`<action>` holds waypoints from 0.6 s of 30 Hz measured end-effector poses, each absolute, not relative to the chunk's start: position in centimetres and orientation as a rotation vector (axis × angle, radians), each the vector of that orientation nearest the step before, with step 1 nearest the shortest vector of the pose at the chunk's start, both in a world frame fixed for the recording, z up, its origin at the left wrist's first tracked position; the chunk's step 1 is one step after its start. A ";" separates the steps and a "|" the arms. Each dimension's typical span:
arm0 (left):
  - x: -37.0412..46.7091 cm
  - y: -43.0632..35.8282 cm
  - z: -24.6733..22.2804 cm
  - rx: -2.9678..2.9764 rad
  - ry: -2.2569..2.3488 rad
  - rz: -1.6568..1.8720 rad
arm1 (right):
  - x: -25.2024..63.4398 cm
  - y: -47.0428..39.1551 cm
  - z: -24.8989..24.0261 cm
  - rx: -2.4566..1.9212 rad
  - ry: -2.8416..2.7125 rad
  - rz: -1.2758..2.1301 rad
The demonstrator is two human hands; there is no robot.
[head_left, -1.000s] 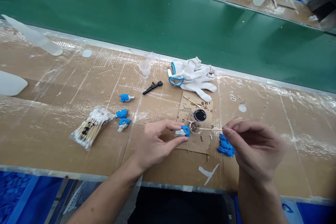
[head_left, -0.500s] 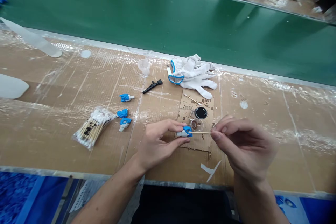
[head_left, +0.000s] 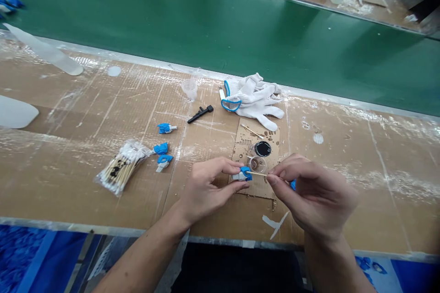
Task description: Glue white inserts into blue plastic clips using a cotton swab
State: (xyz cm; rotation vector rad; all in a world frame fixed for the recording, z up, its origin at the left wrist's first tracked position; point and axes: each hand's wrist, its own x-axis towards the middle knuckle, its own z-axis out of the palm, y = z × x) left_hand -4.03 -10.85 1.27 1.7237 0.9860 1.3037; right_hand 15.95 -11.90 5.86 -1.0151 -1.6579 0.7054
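Note:
My left hand (head_left: pixel 213 185) pinches a small blue-and-white plastic part (head_left: pixel 243 174) between thumb and fingers. A thin cotton swab (head_left: pixel 257 174) is pinched in my right hand (head_left: pixel 311 190), its far end at the blue face of the part. Just beyond them stand a clear cup (head_left: pixel 257 165) and a small cup of black liquid (head_left: pixel 263 148), both on a stained piece of cardboard (head_left: pixel 256 188). Another swab (head_left: pixel 252 131) lies on that cardboard. Something blue (head_left: pixel 293 185) shows behind my right fingers, mostly hidden.
White gloves (head_left: pixel 256 100) lie beyond the cardboard. To the left are a bag of cotton swabs (head_left: pixel 120 167), several blue-and-white parts (head_left: pixel 165 128), a black plastic piece (head_left: pixel 200 114) and a clear cup (head_left: pixel 189 88). A green belt (head_left: pixel 206 23) runs behind the bench.
My right hand has moved left, closer to the part, and less of the swab shows. More blue pieces appear on the belt at far left. A person's hand at top right is gone from view.

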 end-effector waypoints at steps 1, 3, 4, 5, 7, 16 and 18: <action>-4.0 -10.8 1.3 1.726 0.983 1.307 | 15.9 -11.9 5.9 -1.009 -1.673 0.708; -4.1 -10.9 1.3 1.727 0.977 1.305 | 16.0 -11.9 6.1 -0.998 -1.680 0.718; -4.1 -10.9 1.4 1.724 0.977 1.303 | 16.3 -11.9 6.2 -0.992 -1.661 0.718; -4.1 -10.9 1.3 1.719 0.978 1.299 | 16.6 -11.9 6.3 -0.985 -1.633 0.709; -4.2 -10.9 1.3 1.706 0.983 1.304 | 17.7 -12.0 6.2 -0.985 -1.568 0.659; -4.3 -11.1 0.6 1.699 1.023 1.311 | 19.8 -11.7 3.5 -1.215 -2.071 0.639; -4.5 -11.1 0.4 1.682 1.045 1.311 | 21.1 -12.0 3.6 -1.249 -2.031 0.691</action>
